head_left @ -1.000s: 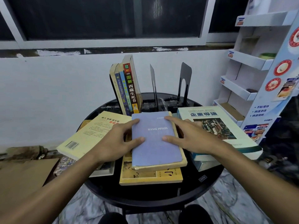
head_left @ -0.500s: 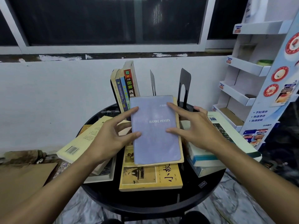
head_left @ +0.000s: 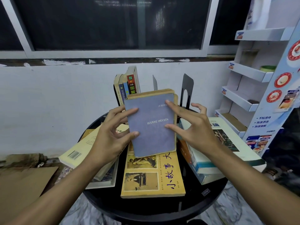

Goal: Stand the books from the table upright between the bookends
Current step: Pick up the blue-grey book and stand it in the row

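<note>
A purple-blue book (head_left: 152, 124) titled HANYU PINYIN is lifted off the pile and tilted up toward me. My left hand (head_left: 112, 135) grips its left edge; my right hand (head_left: 193, 127) holds its right side, two fingers pressed on the cover. Behind it several books (head_left: 128, 85) stand upright at the table's back. To their right rise a thin bookend (head_left: 155, 82) and a black bookend (head_left: 187, 91). Flat on the round black table (head_left: 146, 211) lie a yellow book (head_left: 154, 176), a cream book (head_left: 81, 153) and a thick white book (head_left: 224, 148).
A white wall and a dark window lie behind the table. A cardboard display shelf (head_left: 253, 73) stands at the right. Brown cardboard (head_left: 21, 184) lies at the lower left. The floor is marbled.
Both hands have raised the purple-blue book from lying flat on the yellow book to a tilted, near-upright pose, and carried it back toward the bookends.
</note>
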